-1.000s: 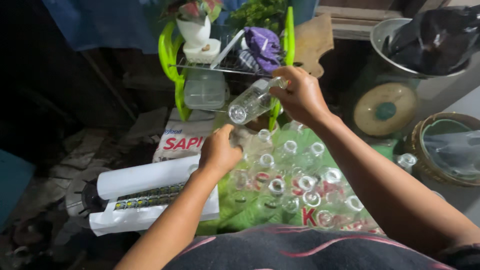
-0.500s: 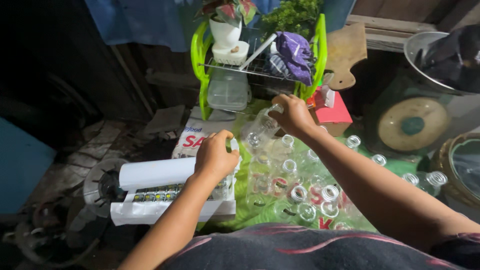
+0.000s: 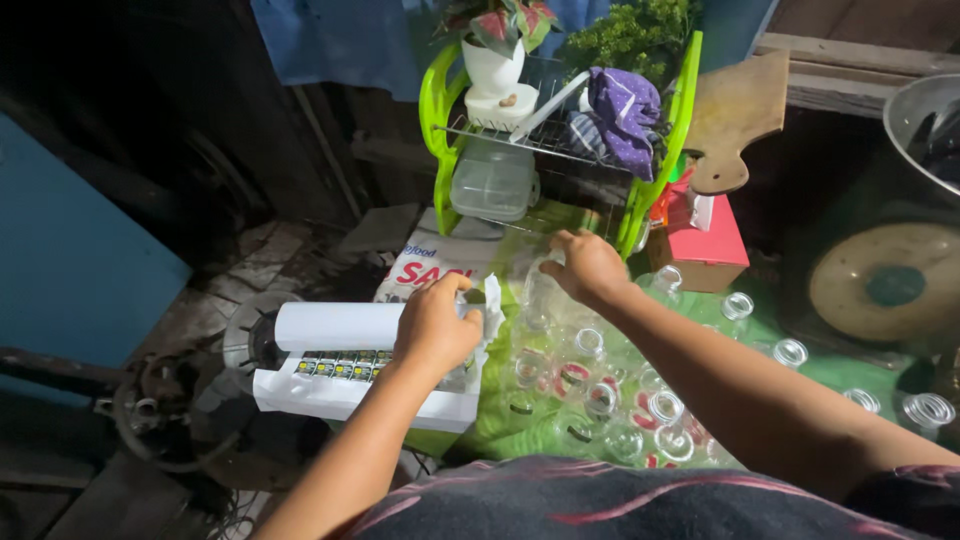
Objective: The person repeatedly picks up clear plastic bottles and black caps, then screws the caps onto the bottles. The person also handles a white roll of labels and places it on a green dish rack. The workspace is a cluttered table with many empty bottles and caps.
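Observation:
My right hand (image 3: 588, 266) grips the top of a clear plastic bottle (image 3: 541, 296), which stands upright at the far edge of several open clear bottles (image 3: 600, 398) on a green cloth (image 3: 520, 425). My left hand (image 3: 436, 326) rests on a white roll of label sheet (image 3: 335, 325) and pinches a curled white paper end (image 3: 491, 299). Under the roll lies a flat white sheet (image 3: 345, 398) with a strip of small dark labels (image 3: 333, 366).
Behind the bottles stands a green dish rack (image 3: 437, 110) holding a clear lidded container (image 3: 492, 182), a white plant pot (image 3: 492, 62) and a purple cloth (image 3: 622, 105). A wooden board (image 3: 735, 120), red box (image 3: 705, 238), metal pot (image 3: 925, 125) and round lid (image 3: 885, 282) are at right.
My right hand has lowered the bottle from mid-air and stood it among the others. My left hand has shifted onto the label roll and taken the paper end.

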